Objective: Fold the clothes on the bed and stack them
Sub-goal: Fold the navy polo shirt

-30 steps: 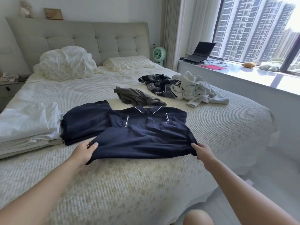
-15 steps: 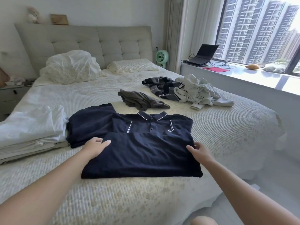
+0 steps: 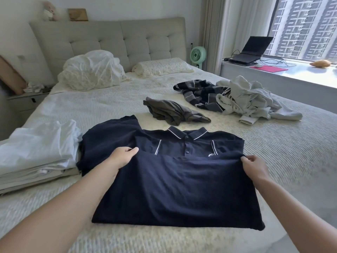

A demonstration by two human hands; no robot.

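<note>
A navy polo shirt (image 3: 175,187) lies front-up on the bed (image 3: 109,110), its lower half folded up over the chest. My left hand (image 3: 122,157) pinches the left corner of the folded hem, and my right hand (image 3: 255,167) grips the right corner, just below the collar and buttons. One sleeve spreads out to the left. To the left sits a stack of folded white clothes (image 3: 36,156). Farther back lie a crumpled grey-brown garment (image 3: 173,113), a dark striped garment (image 3: 200,94) and a light grey hoodie (image 3: 251,101), all unfolded.
A crumpled white duvet (image 3: 91,70) and a pillow (image 3: 162,67) lie by the padded headboard. A green fan (image 3: 197,55) stands beside the bed. On the window ledge at the right rests a laptop (image 3: 251,50). A nightstand (image 3: 27,99) is at the far left.
Both hands have carried the shirt's hem from the near bed edge up over the body toward the collar, making a fold. The view has come closer to the bed.
</note>
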